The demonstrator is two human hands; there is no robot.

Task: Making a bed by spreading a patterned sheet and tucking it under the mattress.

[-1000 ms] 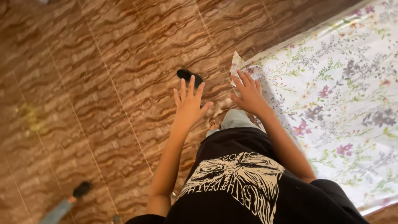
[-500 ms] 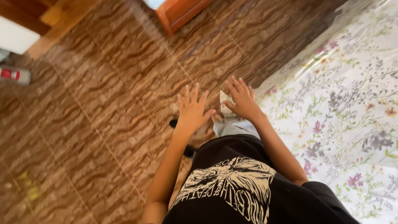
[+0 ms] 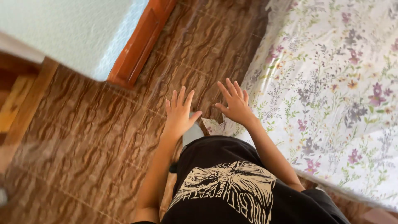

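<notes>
My left hand (image 3: pixel 179 113) is held out flat over the brown tiled floor (image 3: pixel 91 137), fingers spread, holding nothing. My right hand (image 3: pixel 235 103) is also spread and empty, hovering at the near corner of a bed covered by a white floral sheet (image 3: pixel 331 83). The sheet's corner hangs just below that hand; I cannot tell whether it touches. Below both hands I see my black printed shirt (image 3: pixel 232 191) and a pale grey trouser leg (image 3: pixel 192 133).
A pale wall (image 3: pixel 62 33) with a reddish wooden skirting board (image 3: pixel 139 45) runs along the upper left. A wooden threshold or frame (image 3: pixel 20 108) lies at the far left. The bed fills the right side.
The view has swung upward and left, bringing the wall and skirting into sight. Both hands stay spread and empty; the bed now takes up more of the right side.
</notes>
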